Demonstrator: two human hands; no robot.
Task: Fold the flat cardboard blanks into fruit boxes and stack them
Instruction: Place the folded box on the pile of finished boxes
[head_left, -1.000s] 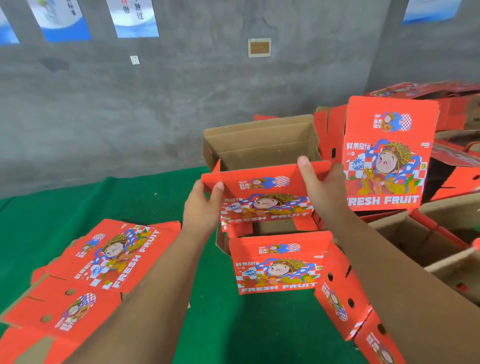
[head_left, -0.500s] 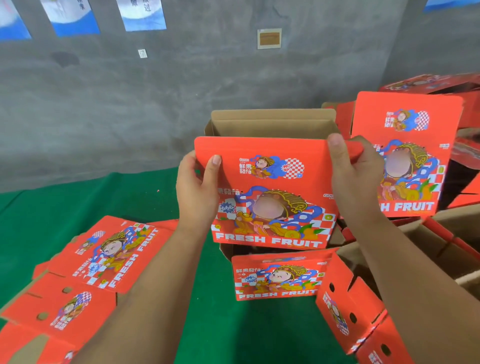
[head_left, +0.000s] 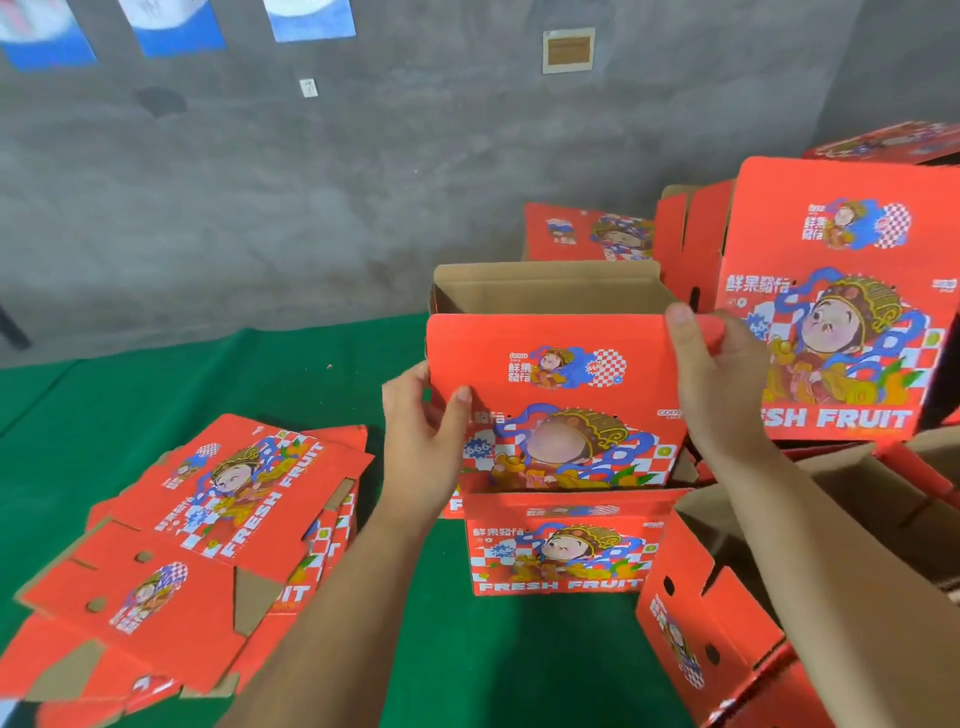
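The left hand (head_left: 423, 415) pinches the left edge of a red printed cardboard fruit box (head_left: 550, 395), thumb on the printed front and fingers (head_left: 402, 382) curled behind it. The right hand (head_left: 719, 379) grips the box's upper right corner, thumb over the top edge, the other fingers hidden behind the panel. This box, open at the top with bare brown corrugated board showing inside, is held just above a second folded red box (head_left: 561, 551) that stands on the green cloth-covered surface (head_left: 156, 384) near its middle. Half a second ago the held box sat higher over the lower one; now its bottom edge meets the lower box's top, and the view has swung down and left.

One stack of flat red cardboard blanks (head_left: 208, 545), with round punched holes and cut slots, lies toward the surface's left edge; how many sheets it holds cannot be counted. At the right edge, at least three more folded boxes crowd together: a tall upright red panel (head_left: 841, 291) lettered FRESH FRUIT, and an open box (head_left: 727, 613) beneath the right forearm. Behind is a rough grey concrete wall (head_left: 311, 197).
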